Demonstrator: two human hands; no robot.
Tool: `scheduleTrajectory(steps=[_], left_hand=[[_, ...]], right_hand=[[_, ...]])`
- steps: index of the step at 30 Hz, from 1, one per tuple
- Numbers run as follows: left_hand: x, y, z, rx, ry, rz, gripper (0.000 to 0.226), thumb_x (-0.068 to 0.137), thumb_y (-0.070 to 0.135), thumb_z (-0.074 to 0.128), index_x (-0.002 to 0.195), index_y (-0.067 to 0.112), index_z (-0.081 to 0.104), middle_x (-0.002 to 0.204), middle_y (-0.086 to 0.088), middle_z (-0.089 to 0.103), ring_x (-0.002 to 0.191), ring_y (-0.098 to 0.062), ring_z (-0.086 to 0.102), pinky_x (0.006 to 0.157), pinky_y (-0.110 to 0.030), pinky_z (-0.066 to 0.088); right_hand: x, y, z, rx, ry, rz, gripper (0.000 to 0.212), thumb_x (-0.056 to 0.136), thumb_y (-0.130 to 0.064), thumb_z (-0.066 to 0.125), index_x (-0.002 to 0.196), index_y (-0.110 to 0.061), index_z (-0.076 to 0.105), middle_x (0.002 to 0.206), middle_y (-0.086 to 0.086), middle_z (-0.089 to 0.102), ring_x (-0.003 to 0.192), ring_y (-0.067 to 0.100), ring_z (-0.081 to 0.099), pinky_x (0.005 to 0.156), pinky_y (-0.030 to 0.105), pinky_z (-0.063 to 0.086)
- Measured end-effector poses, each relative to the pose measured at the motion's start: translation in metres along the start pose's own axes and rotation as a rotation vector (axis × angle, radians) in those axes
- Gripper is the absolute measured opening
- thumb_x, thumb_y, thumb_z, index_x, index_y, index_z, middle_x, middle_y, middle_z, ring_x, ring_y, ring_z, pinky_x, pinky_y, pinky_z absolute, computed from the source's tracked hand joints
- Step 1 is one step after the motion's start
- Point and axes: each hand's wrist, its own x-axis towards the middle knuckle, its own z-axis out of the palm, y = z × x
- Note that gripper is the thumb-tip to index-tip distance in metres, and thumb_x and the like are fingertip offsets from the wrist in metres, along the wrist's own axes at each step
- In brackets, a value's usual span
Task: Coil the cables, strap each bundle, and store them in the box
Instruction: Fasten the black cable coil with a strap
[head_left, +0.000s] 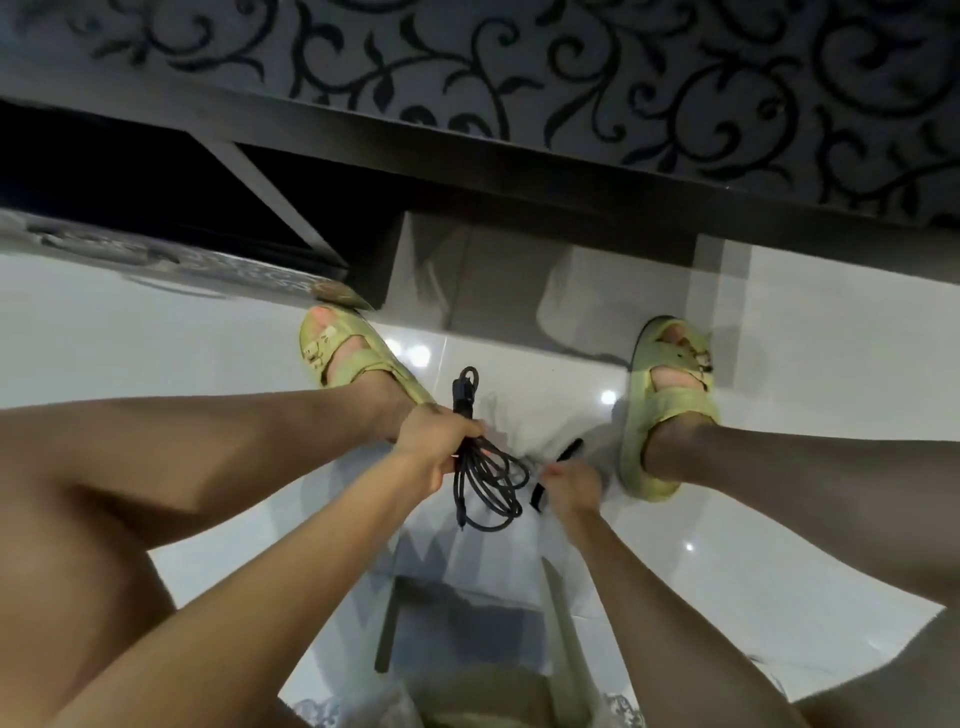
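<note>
The left hand (436, 447) has its grip closed round the waist of a coiled black cable (463, 405), held in the air above the white tiled floor (156, 338) between the person's sandalled feet. A short end with a plug-like block sticks up past the knuckles, and the looser loops fan out below, with one thin tail dangling. That fan is the weak spot: the loops are uneven and pinched at one place only, so a slackened grip could let them spring apart or slide out, and the coiling would need redoing.

Just right of the loops hangs a black strap (569, 452), pinched by the right hand (571, 483) near its middle, apart from the cable. With each hand occupied, passing it round the bundle looks awkward. It may catch only some loops, or trap the dangling tail outside, and the strap itself could drop to the floor.

No box can be made out, only a dark surface (519, 171) under a patterned cloth ahead
</note>
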Motion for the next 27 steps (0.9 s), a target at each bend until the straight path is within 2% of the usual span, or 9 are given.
scheduleTrajectory(steps=[3,6,10,13,15,17,22,24,27], left_hand=[[-0.019,0.014,-0.003,-0.097,-0.016,0.044,0.016,0.084,-0.005,0.065,0.094,-0.001,0.053,0.082,-0.016,0.061,0.062,-0.021,0.062,0.044,-0.022,0.052],[-0.054,0.030,-0.005,-0.121,-0.078,0.134,0.011,0.086,-0.006,0.060,0.084,0.002,0.053,0.076,-0.013,0.058,0.062,-0.020,0.058,0.040,-0.018,0.049],[-0.109,0.047,-0.013,-0.089,-0.130,0.298,0.011,0.088,-0.009,0.055,0.082,0.001,0.055,0.074,-0.013,0.062,0.068,-0.021,0.062,0.056,-0.025,0.056],[-0.159,0.063,-0.018,-0.074,-0.260,0.463,0.018,0.089,-0.011,0.051,0.078,0.004,0.055,0.075,-0.012,0.062,0.075,-0.023,0.063,0.068,-0.030,0.056],[-0.198,0.074,-0.020,-0.037,-0.377,0.603,0.020,0.091,-0.008,0.050,0.077,0.006,0.054,0.075,-0.011,0.062,0.076,-0.023,0.062,0.074,-0.035,0.055],[-0.231,0.084,-0.020,-0.057,-0.447,0.719,0.020,0.093,-0.004,0.049,0.079,0.008,0.054,0.075,-0.009,0.063,0.077,-0.023,0.062,0.080,-0.038,0.052],[-0.302,0.106,-0.008,-0.235,-0.494,0.934,0.019,0.092,-0.007,0.046,0.079,0.006,0.050,0.063,-0.005,0.065,0.071,-0.020,0.069,0.069,-0.033,0.058],[-0.326,0.117,0.000,-0.351,-0.529,0.967,0.021,0.092,-0.011,0.043,0.081,0.006,0.047,0.059,-0.005,0.060,0.064,-0.020,0.068,0.067,-0.034,0.058],[-0.357,0.132,0.013,-0.549,-0.639,0.929,0.026,0.094,-0.011,0.036,0.078,0.008,0.043,0.058,-0.005,0.050,0.053,-0.016,0.055,0.069,-0.034,0.052]], right_hand=[[-0.026,-0.041,-0.021,0.194,0.109,-0.162,0.032,0.084,0.003,0.057,0.073,-0.026,0.049,0.074,-0.002,0.054,0.072,0.017,0.052,0.065,0.025,0.046],[-0.073,-0.079,-0.049,0.339,0.075,-0.324,0.046,0.076,0.019,0.047,0.095,-0.023,0.052,0.072,0.003,0.050,0.058,0.015,0.049,0.050,0.022,0.043],[-0.151,-0.113,-0.091,0.273,-0.025,-0.571,0.052,0.070,0.025,0.038,0.093,-0.010,0.070,0.081,0.003,0.061,0.065,0.005,0.051,0.047,0.008,0.037],[-0.208,-0.130,-0.122,0.212,-0.098,-0.719,0.045,0.080,0.016,0.042,0.097,-0.012,0.072,0.086,-0.004,0.068,0.069,-0.004,0.053,0.053,0.005,0.038],[-0.248,-0.139,-0.142,0.218,-0.238,-0.826,0.021,0.093,-0.010,0.054,0.098,-0.015,0.073,0.080,-0.011,0.071,0.067,-0.006,0.059,0.060,0.007,0.041],[-0.275,-0.144,-0.159,0.118,-0.350,-0.938,0.023,0.089,-0.036,0.060,0.099,-0.020,0.073,0.087,-0.011,0.071,0.079,-0.005,0.063,0.071,0.010,0.044],[-0.326,-0.166,-0.191,-0.075,-0.258,-1.040,0.028,0.082,-0.035,0.072,0.085,-0.008,0.070,0.076,-0.003,0.065,0.069,0.004,0.055,0.071,0.023,0.043],[-0.346,-0.173,-0.197,-0.158,-0.271,-1.041,0.034,0.082,-0.043,0.068,0.089,-0.010,0.069,0.083,0.004,0.071,0.061,0.006,0.056,0.061,0.020,0.045],[-0.373,-0.178,-0.205,-0.038,-0.280,-1.055,0.022,0.090,-0.035,0.062,0.093,-0.013,0.061,0.086,0.005,0.072,0.042,0.004,0.042,0.039,0.017,0.027]])
